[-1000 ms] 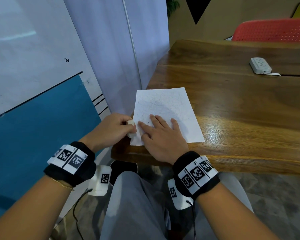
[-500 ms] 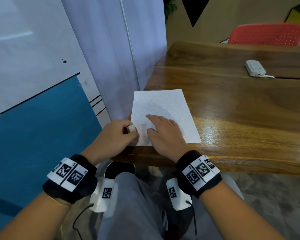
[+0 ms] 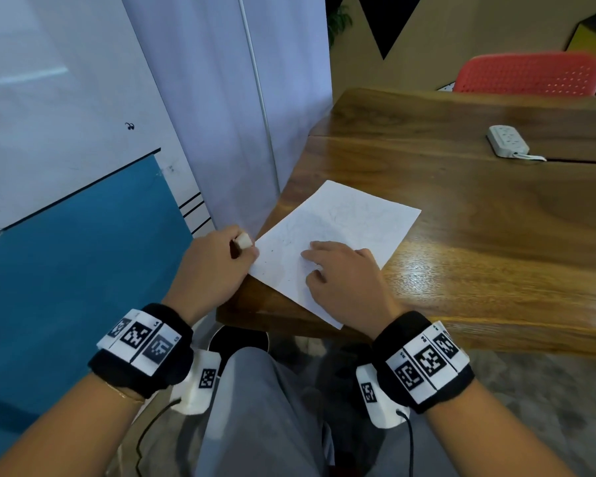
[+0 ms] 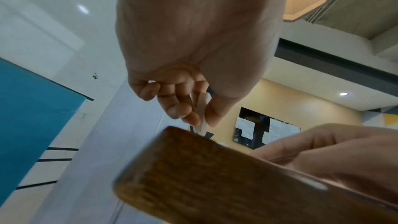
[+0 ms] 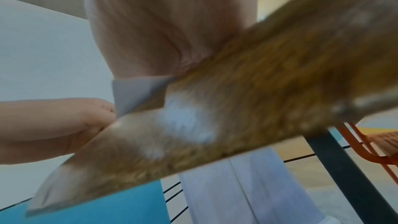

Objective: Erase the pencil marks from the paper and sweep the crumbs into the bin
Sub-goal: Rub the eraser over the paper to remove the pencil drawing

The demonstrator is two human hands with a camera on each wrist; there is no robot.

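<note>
The paper is lying skewed at the near left corner of the tabletop, its near corner poking just past the edge; the right wrist view is showing that corner hanging free under the right hand. Being a single thin sheet, it is likely light and limp, prone to sliding or creasing under a sideways rub, so it is best pinned flat from above near the spot being worked rather than pinched at an edge. The right hand is doing just that, resting on the sheet's near half with fingers spread and fairly straight, holding nothing. Faint pencil lines are showing across the far half, and a few dark specks, probably crumbs, are lying near the left edge. The eraser is a small white block, probably firm but a little rubbery and easy to hold. The left hand is pinching it between thumb and fingertips just off the paper's left corner, beside the table edge; the left wrist view is showing the eraser held between thumb and fingers, the rest curled. The dark round opening below the table corner may be the bin, placed under the overhang. A power strip is lying well apart on the far side.
</note>
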